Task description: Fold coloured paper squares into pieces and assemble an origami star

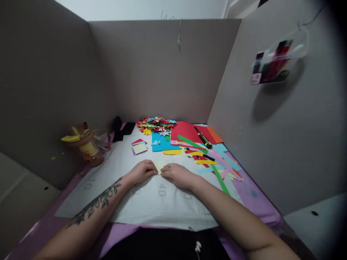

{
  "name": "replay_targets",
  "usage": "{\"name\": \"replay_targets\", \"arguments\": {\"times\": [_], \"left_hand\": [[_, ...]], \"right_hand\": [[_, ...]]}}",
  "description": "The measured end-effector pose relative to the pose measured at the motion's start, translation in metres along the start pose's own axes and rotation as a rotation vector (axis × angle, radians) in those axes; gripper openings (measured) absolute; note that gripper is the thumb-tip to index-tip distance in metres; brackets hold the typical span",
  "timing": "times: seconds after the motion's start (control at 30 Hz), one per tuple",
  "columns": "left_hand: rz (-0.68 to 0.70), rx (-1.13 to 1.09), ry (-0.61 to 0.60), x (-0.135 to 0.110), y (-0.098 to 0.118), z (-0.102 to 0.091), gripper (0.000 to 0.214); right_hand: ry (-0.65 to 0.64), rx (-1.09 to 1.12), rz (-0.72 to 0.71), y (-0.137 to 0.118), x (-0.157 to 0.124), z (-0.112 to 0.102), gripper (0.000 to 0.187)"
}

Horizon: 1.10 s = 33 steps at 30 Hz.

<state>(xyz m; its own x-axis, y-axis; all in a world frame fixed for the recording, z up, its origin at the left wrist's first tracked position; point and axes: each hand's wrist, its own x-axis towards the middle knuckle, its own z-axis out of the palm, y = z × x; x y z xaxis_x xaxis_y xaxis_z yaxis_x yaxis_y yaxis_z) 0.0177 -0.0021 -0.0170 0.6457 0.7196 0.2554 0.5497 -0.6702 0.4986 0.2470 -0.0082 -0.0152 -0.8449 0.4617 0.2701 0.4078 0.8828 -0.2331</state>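
A small pale yellow square of paper (160, 167) lies on the white numbered sheet (162, 209) in front of me. My left hand (142, 171) has its fingers pressed together on the paper's left side. From the other side, my right hand (177, 174) holds the paper's near right part, its fingers also closed. The fingertips of both hands almost meet at the near edge of the paper. Just beyond my left hand sits a stack of small coloured paper squares (140, 148), a pale one on top.
A pile of folded paper stars (155, 124) stands at the back. Right of it lie red paper sheets (184, 133), a yellow-black utility knife (204, 138), a blue sheet (161, 146) and scattered paper strips (219, 178). A yellow-brown pot (88, 144) stands left. Grey panels enclose three sides.
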Motion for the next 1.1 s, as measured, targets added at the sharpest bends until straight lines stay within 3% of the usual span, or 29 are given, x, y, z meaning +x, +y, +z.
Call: {"name": "replay_targets", "arguments": {"times": [0.23,0.37,0.53,0.73,1.1], "left_hand": [[-0.153,-0.172,-0.225,0.023,-0.012,-0.011,0.026],[-0.22,-0.156,-0.2,0.023,-0.015,-0.008,0.027],[-0.217,-0.122,-0.184,0.022,-0.015,-0.005,0.023],[-0.234,-0.019,-0.174,0.024,-0.01,-0.005,0.02],[-0.261,0.071,-0.217,0.03,-0.004,-0.007,0.017]], "right_hand": [[0.002,0.041,0.008,0.0,-0.006,0.001,0.025],[0.008,0.074,0.007,0.0,-0.006,0.001,0.025],[0.031,0.138,0.061,0.001,-0.005,0.0,0.024],[0.01,0.117,0.02,0.002,-0.005,-0.002,0.028],[0.025,0.123,0.03,-0.001,-0.004,-0.002,0.028]]}}
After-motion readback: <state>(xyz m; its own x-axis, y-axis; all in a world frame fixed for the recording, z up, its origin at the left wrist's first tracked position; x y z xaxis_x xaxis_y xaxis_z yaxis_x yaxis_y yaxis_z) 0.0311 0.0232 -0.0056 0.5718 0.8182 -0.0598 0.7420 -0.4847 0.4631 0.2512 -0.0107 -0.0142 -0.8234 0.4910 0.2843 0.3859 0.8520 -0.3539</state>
